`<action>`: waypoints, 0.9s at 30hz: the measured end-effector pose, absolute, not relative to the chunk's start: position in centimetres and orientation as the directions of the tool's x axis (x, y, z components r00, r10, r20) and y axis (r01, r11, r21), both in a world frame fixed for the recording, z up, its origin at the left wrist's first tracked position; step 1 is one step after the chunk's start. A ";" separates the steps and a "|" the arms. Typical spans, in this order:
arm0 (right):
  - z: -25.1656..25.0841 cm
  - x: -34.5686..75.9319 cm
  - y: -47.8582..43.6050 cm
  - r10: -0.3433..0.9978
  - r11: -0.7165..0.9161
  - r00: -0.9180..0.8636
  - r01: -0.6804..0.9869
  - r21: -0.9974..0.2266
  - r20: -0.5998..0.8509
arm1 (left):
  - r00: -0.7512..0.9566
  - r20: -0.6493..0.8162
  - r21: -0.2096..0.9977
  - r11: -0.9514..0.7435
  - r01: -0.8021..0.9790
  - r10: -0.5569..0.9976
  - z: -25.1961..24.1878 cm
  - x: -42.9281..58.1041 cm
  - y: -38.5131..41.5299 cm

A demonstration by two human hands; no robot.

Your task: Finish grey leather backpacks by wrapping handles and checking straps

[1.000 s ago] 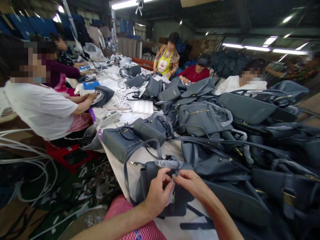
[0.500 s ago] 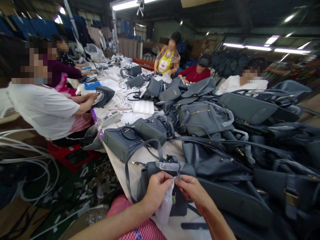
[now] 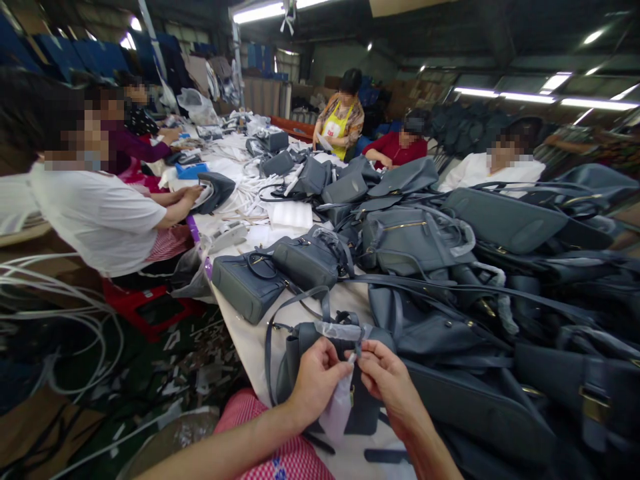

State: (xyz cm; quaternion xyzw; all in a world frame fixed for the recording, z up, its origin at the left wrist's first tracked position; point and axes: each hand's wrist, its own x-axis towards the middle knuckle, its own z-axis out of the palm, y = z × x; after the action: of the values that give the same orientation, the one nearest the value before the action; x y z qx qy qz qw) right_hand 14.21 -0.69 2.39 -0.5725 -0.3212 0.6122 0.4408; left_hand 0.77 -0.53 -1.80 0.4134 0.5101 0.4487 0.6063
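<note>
A dark grey handbag (image 3: pixel 300 347) stands on the table in front of me, its top handle (image 3: pixel 343 331) wrapped in clear plastic. My left hand (image 3: pixel 320 377) is closed, thumb and fingers pinching the upper end of a whitish translucent wrapper (image 3: pixel 336 413) that hangs down over the bag's front. Close beside it, my right hand (image 3: pixel 383 373) pinches a short grey strap (image 3: pixel 358 348) below the handle's right end. The fingertips of both hands nearly meet. A gold-coloured clasp on the bag's front is mostly hidden behind the wrapper.
Several grey handbags (image 3: pixel 415 237) are piled along the right and far side. Two bags (image 3: pixel 247 287) stand just beyond mine, near the table's left edge. Co-workers sit around the table (image 3: pixel 240 340), one in a white shirt (image 3: pixel 95 217) at left. Scraps litter the floor (image 3: pixel 185 360).
Both hands stay pinched at nearly the same place by the handle's end. The view has shifted slightly. The hanging wrapper has swung a little.
</note>
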 end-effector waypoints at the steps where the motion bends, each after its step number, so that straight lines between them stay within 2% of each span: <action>1: 2.5 14.3 -0.7 0.907 -0.414 -0.009 -0.217 -0.884 -0.422 | 0.094 -0.243 0.957 0.254 -0.137 0.965 -1.9 0.7 -0.6; 5: 2.7 15.0 -0.5 0.898 -0.440 -0.152 -0.367 -0.820 -0.414 | 0.188 -0.192 0.939 0.236 -0.250 0.963 -1.8 0.6 -0.6; 9: 2.5 15.2 -0.3 0.901 -0.434 -0.192 -0.402 -0.806 -0.389 | 0.221 -0.122 0.927 0.191 -0.323 0.968 -1.4 0.6 -0.7; 16: 2.0 15.1 -0.5 0.922 -0.385 -0.154 -0.276 -0.881 -0.355 | 0.164 0.091 0.994 -0.080 -0.075 0.982 -1.0 0.1 -1.0; 20: 1.5 15.4 -0.6 0.937 -0.346 -0.113 -0.198 -0.917 -0.329 | 0.182 -0.062 0.978 0.096 -0.185 0.981 -0.7 0.0 -0.9; 23: 1.4 15.3 -0.5 0.950 -0.312 -0.060 -0.168 -0.935 -0.306 | 0.218 -0.178 0.917 0.242 -0.317 0.960 -0.4 0.0 -0.6; 27: 0.7 14.5 -0.6 0.962 -0.272 -0.020 -0.175 -0.946 -0.272 | 0.241 -0.265 0.830 0.348 -0.436 0.934 -0.4 -0.2 -0.4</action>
State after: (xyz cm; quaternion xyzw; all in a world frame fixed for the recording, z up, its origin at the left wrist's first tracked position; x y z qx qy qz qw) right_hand 14.48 -0.60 0.68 -0.5191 -0.3791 0.6053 0.4695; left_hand -0.19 -0.38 -0.37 0.3170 0.3926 0.4747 0.7212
